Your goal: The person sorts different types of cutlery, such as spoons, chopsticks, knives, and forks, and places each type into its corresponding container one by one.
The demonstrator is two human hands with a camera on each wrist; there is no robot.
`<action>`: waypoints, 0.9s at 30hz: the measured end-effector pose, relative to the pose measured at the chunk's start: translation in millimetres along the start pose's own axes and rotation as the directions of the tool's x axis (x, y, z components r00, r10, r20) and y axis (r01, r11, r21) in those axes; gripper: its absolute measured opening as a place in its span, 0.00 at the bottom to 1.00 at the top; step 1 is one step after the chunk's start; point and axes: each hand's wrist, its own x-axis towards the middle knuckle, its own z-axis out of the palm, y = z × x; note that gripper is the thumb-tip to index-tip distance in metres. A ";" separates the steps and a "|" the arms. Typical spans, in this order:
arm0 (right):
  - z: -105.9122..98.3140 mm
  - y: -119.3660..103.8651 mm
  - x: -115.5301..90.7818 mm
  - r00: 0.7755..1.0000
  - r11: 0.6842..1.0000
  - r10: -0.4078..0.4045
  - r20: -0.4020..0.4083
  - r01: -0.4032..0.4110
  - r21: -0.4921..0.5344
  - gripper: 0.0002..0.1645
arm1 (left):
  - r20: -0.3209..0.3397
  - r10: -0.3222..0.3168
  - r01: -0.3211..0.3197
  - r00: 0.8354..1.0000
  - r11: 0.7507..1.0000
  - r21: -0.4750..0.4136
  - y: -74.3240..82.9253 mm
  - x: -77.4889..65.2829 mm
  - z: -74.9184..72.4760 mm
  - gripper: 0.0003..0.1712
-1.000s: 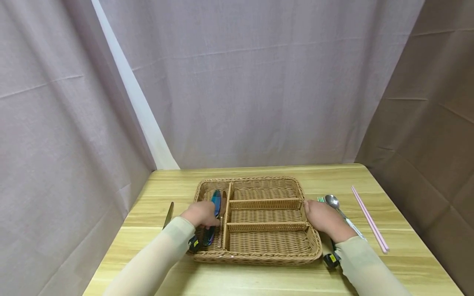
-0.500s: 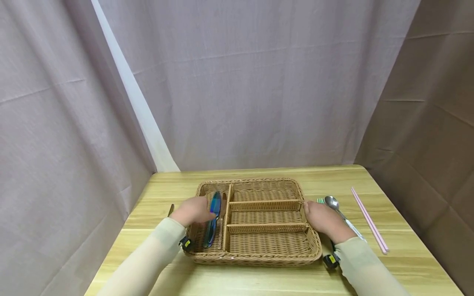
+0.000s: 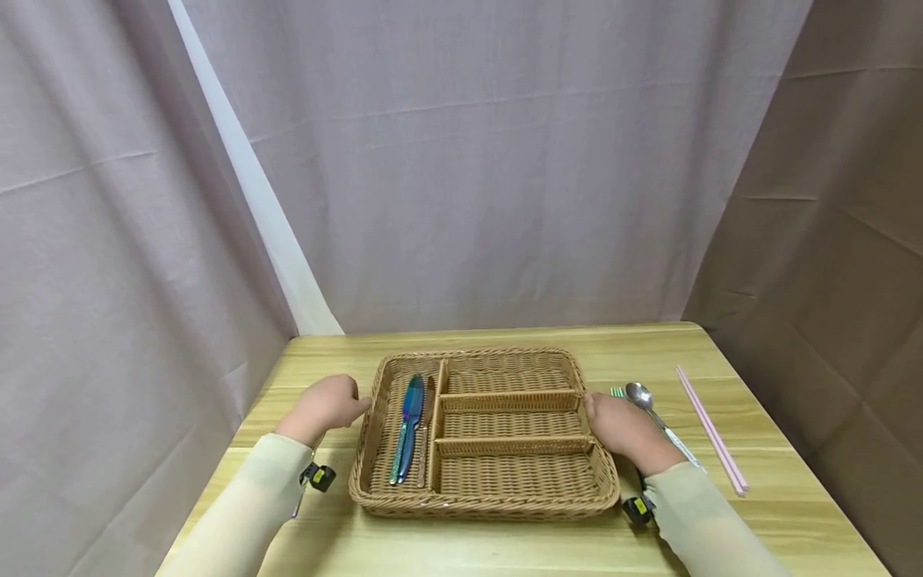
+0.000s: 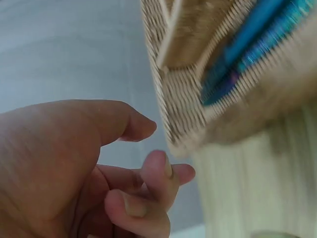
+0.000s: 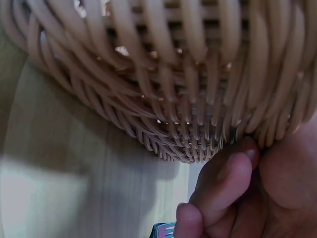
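Note:
A wicker basket (image 3: 483,503) with several compartments stands on the table. Two blue iridescent knives (image 3: 408,429) and a copper-coloured knife (image 3: 425,433) lie in its left compartment. My left hand (image 3: 328,405) hovers just left of the basket, holding nothing. In the left wrist view its thumb and fingers are loosely bent and apart. Under that wrist another knife shows only its handle end (image 3: 297,505); the rest is hidden. My right hand (image 3: 623,425) grips the basket's right rim, with curled fingers (image 5: 223,183) beneath the edge in the right wrist view.
Right of the basket lie a spoon (image 3: 638,394) and a fork with green-tinted tines (image 3: 617,392), partly behind my right hand. Pink chopsticks (image 3: 710,429) lie farther right. Curtains (image 3: 461,200) surround the wooden table (image 3: 404,549).
My left hand has withdrawn from the knives in the left compartment and moved left, out over the table. My right hand stays on the basket's rim.

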 end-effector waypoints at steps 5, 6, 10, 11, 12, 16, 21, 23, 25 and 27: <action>0.3 -2.3 -0.8 1.000 1.000 -0.003 -0.005 0.003 0.005 0.30 | 0.006 -0.036 0.036 0.999 0.998 0.043 -28.4 -10.9 9.6 0.24; 0.2 -2.4 -0.8 1.000 1.000 -0.002 -0.007 0.002 0.004 0.30 | 0.008 -0.037 0.037 0.999 0.998 0.053 -34.2 -12.6 12.6 0.23; -1.2 -3.5 -1.3 1.000 1.000 0.010 -0.005 -0.010 0.008 0.29 | 0.041 -0.068 0.067 0.997 0.997 0.042 -54.1 -20.0 23.6 0.23; -1.5 -3.7 -1.4 1.000 1.000 0.012 -0.004 -0.012 0.008 0.29 | 0.050 -0.078 0.076 0.996 0.996 0.036 -57.8 -22.4 25.4 0.23; -1.7 -3.7 -1.5 1.000 1.000 0.016 -0.003 -0.016 0.010 0.29 | 0.061 -0.087 0.085 0.994 0.996 0.029 -61.1 -25.2 26.9 0.24; -1.0 -2.8 -2.0 1.000 1.000 0.021 0.004 -0.021 0.014 0.29 | 0.104 -0.124 0.124 0.987 0.992 0.010 -72.0 -35.9 33.4 0.26; -2.1 -4.1 -2.4 1.000 1.000 0.023 0.007 -0.023 0.017 0.29 | 0.117 -0.133 0.132 0.984 0.991 0.020 -83.0 -44.3 39.7 0.24; -2.5 -4.2 -2.4 1.000 1.000 0.025 0.007 -0.025 0.017 0.28 | 0.115 -0.128 0.126 0.985 0.992 0.026 -85.1 -46.2 40.8 0.24; -2.2 -3.5 -1.7 1.000 1.000 0.026 0.008 -0.026 0.016 0.28 | 0.117 -0.131 0.130 0.984 0.991 0.018 -86.4 -47.3 41.2 0.24; -1.6 -2.8 -0.8 1.000 1.000 0.026 0.008 -0.027 0.015 0.28 | 0.118 -0.134 0.134 0.984 0.991 0.012 -87.3 -48.5 41.1 0.23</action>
